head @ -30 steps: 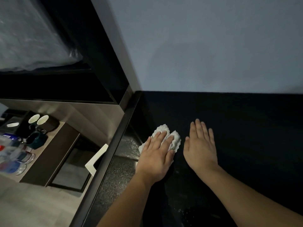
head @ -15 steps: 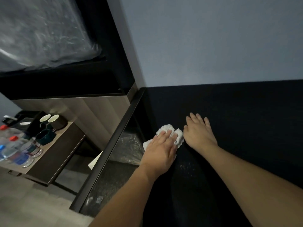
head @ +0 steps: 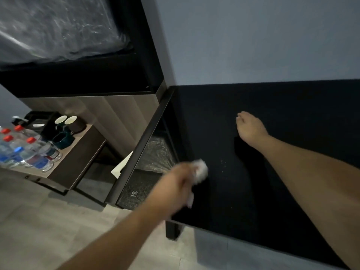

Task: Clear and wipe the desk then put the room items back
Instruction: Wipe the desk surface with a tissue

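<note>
The left hand [head: 175, 184] had dragged the white cloth [head: 200, 170] back toward the desk [head: 292, 191] front edge, blurred, apparently gripping it. I judged wiping underway; the right hand [head: 251, 127] rested flat, holding nothing, and the next stroke should cover the specks.

One camera only, worn on the person's head, wide-angle, looking forward and steeply down. It faces the wall corner, with the black bench [head: 292, 172] filling the right and centre, seen close from above. Both forearms reach in from the bottom edge. At the left edge the view takes in the floor [head: 39, 221] and a low side table [head: 78, 152] farther off.
</note>
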A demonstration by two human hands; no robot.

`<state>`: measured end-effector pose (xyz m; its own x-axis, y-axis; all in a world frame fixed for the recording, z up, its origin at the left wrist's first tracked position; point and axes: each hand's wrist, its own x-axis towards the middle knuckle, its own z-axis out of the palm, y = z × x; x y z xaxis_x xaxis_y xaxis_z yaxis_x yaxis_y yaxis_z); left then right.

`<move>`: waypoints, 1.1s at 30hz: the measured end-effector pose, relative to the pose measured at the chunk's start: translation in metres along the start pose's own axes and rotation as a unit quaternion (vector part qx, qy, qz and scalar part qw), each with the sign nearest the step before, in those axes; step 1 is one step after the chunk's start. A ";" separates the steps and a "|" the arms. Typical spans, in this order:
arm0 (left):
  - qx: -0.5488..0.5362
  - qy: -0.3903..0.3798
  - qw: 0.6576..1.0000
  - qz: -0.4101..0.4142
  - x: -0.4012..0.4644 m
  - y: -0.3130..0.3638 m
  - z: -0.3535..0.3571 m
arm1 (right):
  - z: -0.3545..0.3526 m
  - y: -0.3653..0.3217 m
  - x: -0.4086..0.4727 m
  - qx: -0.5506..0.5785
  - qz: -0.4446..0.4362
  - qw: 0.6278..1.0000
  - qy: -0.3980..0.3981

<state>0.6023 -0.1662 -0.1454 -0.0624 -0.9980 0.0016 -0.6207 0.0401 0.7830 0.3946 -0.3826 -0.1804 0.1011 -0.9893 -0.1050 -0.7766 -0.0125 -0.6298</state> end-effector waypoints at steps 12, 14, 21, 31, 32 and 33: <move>0.265 0.191 0.941 -0.091 0.277 -0.056 0.058 | 0.002 0.042 0.036 -0.217 0.014 0.976 0.010; 0.277 0.165 0.942 -0.091 0.320 -0.050 0.063 | 0.002 0.042 0.035 -0.208 0.014 0.978 0.009; 0.315 0.043 0.947 -0.043 0.423 -0.020 0.093 | 0.003 0.047 0.031 -0.188 0.007 0.982 0.020; 0.289 -0.058 0.953 0.062 0.411 0.006 0.115 | 0.005 0.047 0.033 -0.185 0.006 0.982 0.024; 0.287 -0.057 0.954 0.061 0.403 0.006 0.116 | 0.007 0.047 0.033 -0.182 0.006 0.983 0.025; 0.284 -0.054 0.956 0.057 0.393 0.005 0.116 | 0.007 0.047 0.032 -0.179 0.003 0.983 0.028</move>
<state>0.4839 -0.5529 -0.2131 -0.2167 -0.9760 -0.0220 -0.9270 0.1986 0.3182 0.3658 -0.4140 -0.2187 0.0689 -0.9959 -0.0581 -0.9472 -0.0470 -0.3172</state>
